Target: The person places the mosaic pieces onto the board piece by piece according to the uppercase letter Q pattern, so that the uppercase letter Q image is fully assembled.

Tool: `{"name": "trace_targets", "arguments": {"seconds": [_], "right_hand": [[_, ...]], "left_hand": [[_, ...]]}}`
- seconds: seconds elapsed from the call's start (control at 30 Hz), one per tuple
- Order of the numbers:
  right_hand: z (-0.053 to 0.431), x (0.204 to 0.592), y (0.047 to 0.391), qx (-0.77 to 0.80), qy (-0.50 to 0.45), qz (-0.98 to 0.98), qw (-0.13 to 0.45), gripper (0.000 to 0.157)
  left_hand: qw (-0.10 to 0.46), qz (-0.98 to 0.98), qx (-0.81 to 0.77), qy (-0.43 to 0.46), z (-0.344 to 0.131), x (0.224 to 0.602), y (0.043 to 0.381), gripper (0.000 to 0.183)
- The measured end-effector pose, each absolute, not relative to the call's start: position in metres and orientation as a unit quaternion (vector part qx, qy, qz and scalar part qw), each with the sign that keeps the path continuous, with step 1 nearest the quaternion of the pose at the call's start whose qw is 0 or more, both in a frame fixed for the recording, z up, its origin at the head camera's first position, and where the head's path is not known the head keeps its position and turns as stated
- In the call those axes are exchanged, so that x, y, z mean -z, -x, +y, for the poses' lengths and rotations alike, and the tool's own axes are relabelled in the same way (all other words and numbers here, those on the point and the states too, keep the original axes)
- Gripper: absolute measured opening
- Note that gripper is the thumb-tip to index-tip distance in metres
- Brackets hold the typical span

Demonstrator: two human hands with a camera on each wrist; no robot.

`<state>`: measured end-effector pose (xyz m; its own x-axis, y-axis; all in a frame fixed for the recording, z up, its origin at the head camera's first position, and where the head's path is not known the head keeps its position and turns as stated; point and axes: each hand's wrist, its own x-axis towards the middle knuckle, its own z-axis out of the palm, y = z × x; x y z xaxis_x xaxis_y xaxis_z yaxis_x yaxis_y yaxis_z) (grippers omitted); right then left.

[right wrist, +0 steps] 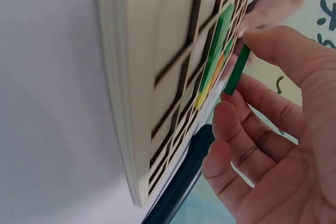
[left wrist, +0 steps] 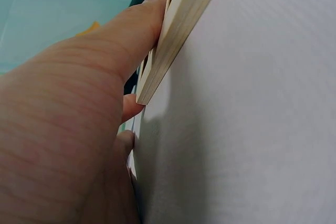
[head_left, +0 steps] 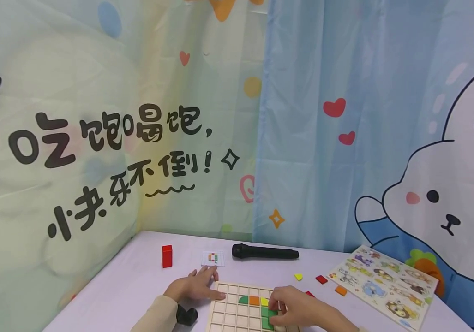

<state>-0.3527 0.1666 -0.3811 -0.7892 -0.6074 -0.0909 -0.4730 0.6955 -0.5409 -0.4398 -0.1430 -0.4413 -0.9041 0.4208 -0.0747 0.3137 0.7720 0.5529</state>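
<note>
My left hand [head_left: 195, 285] lies at the far left corner of a wooden grid board [head_left: 217, 318], its fingers extended toward a small patterned card [head_left: 213, 258]. In the left wrist view the thumb [left wrist: 142, 22] rests on the board's rim. Over the right part of the board, my right hand [head_left: 297, 305] pinches a thin green tile [right wrist: 239, 69] between thumb and fingertips. In the grid sit a rounded green piece [head_left: 243, 300], an orange square [head_left: 254, 300], a yellow piece [head_left: 264, 302] and green pieces [head_left: 265, 318], the last partly hidden by the right hand.
A black microphone [head_left: 265, 252] lies behind the board, and a red block [head_left: 167, 256] stands at the back left. Loose yellow [head_left: 298, 276], red [head_left: 321, 279] and orange [head_left: 341, 290] pieces lie to the right, before an animal picture board [head_left: 382, 286]. A black object [head_left: 187, 316] sits by the left wrist.
</note>
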Motion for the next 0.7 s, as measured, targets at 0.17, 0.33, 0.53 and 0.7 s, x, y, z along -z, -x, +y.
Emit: {"name": "trace_targets", "arguments": {"seconds": [0.17,0.33,0.53,0.7], "right_hand": [[0.159,0.381,0.337,0.268,0.252,0.916,0.158,0.011],[0.156,0.381,0.33,0.271,0.251,0.914,0.168,0.012],[0.155,0.384,0.328,0.269,0.286,0.904,0.168,0.015],[0.154,0.385,0.327,0.259,0.287,0.907,0.168,0.015]], "left_hand": [[0.102,0.937,-0.273,-0.191,-0.143,0.442,0.442,0.05],[0.09,0.94,-0.263,-0.197,-0.143,0.442,0.444,0.05],[0.083,0.941,-0.257,-0.204,-0.143,0.445,0.444,0.049],[0.085,0.94,-0.257,-0.205,-0.144,0.447,0.444,0.05]]}}
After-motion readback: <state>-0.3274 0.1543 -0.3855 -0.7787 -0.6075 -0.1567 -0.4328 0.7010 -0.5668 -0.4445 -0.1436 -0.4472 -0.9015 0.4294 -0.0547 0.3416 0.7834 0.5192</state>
